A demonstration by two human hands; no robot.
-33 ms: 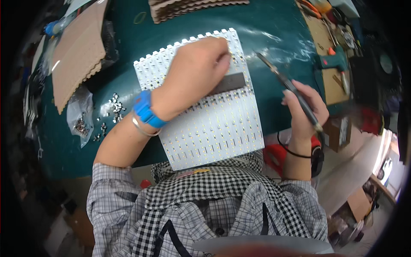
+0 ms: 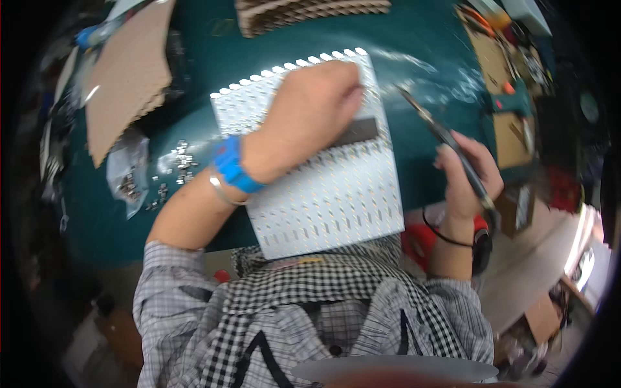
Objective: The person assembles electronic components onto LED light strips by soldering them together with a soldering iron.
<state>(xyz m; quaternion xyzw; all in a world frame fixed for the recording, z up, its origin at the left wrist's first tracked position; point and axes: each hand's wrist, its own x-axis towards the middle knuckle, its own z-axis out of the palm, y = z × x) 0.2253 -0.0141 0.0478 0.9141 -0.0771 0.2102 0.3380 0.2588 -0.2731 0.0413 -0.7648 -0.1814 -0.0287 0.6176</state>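
Note:
A white circuit board panel (image 2: 326, 207) with rows of small components and a notched far edge lies on the green table, its near edge by my apron. My left hand (image 2: 314, 103) is closed over the panel's far half, thumb and fingers curled together; whatever they pinch is hidden. Beside those fingers, a flat dark grey bar (image 2: 358, 131) rests across the panel. To the right of the panel, my right hand (image 2: 469, 171) grips a soldering iron (image 2: 460, 155) like a pen. The iron's tip points up and left, apart from the panel.
Small metal parts (image 2: 184, 161) lie loose at the left, beside a clear plastic bag (image 2: 128, 178) holding more. Brown cardboard sheets (image 2: 129, 77) stand further left, and wavy-edged cardboard (image 2: 310, 14) sits at the far side. A green power tool (image 2: 511, 102) lies at the right.
The whole view has shifted slightly, so everything appears a little lower and to the right, with some blur. Both hands keep nearly the same places relative to the panel.

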